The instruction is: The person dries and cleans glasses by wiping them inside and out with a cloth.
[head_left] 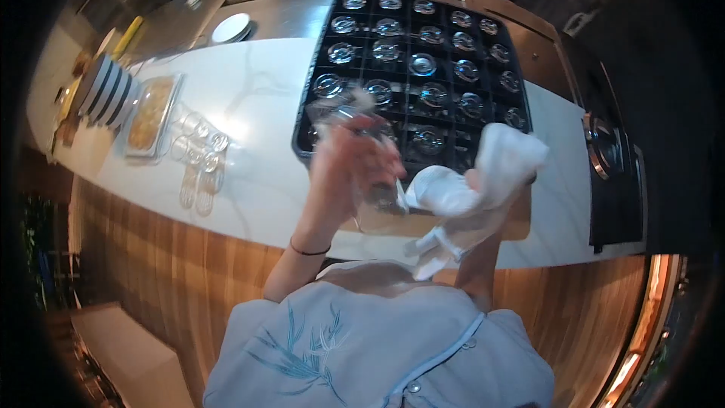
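My left hand (355, 153), smeared by motion, is wrapped round a clear glass (383, 195) above the front left part of a black rack. A white cloth (504, 162) covers most of my right hand (474, 180), which grips it just right of the glass; part of the cloth hangs toward my chest. Under and beyond both hands lies the black compartment rack (308, 106), with several clear glasses (423, 65) standing in its sections. Blur hides the exact outline of the held glass.
Several clear glasses (198, 153) are on the white counter (264, 143) at the left, beside a tray of yellowish food (153, 117) and a striped item (108, 92). White plates (231, 28) sit farther back. A dark appliance (613, 181) is at the right.
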Available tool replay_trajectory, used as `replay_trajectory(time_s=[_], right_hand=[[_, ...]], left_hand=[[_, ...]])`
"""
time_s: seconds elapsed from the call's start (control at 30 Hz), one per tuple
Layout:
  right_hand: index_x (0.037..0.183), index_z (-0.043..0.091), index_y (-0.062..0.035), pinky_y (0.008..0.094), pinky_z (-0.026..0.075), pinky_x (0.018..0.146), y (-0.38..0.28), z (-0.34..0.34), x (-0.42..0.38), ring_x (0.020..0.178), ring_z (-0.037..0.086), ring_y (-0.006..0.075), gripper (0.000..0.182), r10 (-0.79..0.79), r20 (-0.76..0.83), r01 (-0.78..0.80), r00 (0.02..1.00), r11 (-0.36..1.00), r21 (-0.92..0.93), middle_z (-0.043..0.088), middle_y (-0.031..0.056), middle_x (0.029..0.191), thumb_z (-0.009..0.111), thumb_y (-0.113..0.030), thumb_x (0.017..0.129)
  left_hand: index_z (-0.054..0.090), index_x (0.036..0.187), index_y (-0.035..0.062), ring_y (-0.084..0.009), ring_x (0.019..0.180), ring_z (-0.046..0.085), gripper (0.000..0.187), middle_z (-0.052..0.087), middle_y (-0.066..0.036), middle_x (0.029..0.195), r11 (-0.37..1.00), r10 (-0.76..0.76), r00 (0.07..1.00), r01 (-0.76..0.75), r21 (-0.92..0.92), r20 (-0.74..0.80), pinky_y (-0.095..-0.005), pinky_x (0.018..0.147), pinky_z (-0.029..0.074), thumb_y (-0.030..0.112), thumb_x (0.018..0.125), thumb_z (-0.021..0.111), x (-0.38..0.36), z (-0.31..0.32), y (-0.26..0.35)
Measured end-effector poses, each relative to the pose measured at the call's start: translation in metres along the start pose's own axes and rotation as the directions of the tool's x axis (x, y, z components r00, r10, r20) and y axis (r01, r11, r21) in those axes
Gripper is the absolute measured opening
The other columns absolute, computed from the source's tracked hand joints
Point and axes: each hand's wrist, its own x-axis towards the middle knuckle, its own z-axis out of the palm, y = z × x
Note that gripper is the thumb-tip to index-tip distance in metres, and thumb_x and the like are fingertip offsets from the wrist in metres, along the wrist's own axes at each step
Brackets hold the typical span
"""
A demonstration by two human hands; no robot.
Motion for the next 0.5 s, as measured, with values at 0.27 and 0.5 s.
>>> replay_trajectory(time_s=[0.27,0.5], right_hand=[[0.114,0.037,-0.0017,0.031,0.037,0.087,-0.08,-0.002,0.024,0.102,0.043,0.0183,0.028,0.434,0.408,-0.547,0.803,0.264,0.794,0.038,0.0121,0.116,0.041,-0.018,0.09],[0.11,0.046,0.0057,0.0313,0.034,0.09,-0.092,-0.014,0.029,0.105,0.035,0.0229,0.043,0.239,0.657,-0.607,0.715,-0.252,0.753,0.024,0.0144,0.122,0.046,-0.006,0.069]], left_hand=[[0.044,0.105,0.014,-0.0258,0.104,0.045,0.046,0.046,-0.011,0.107,0.897,0.373,0.851,-0.433,-0.09,-0.37,-0.0389,0.088,0.038,0.054,0.081,0.051,0.025,0.032,-0.014],[0.038,0.115,0.0091,-0.0241,0.093,0.054,0.06,0.051,-0.012,0.1,0.88,0.421,0.817,-0.473,-0.04,-0.394,-0.039,0.08,0.048,0.058,0.081,0.046,0.017,0.038,-0.011]])
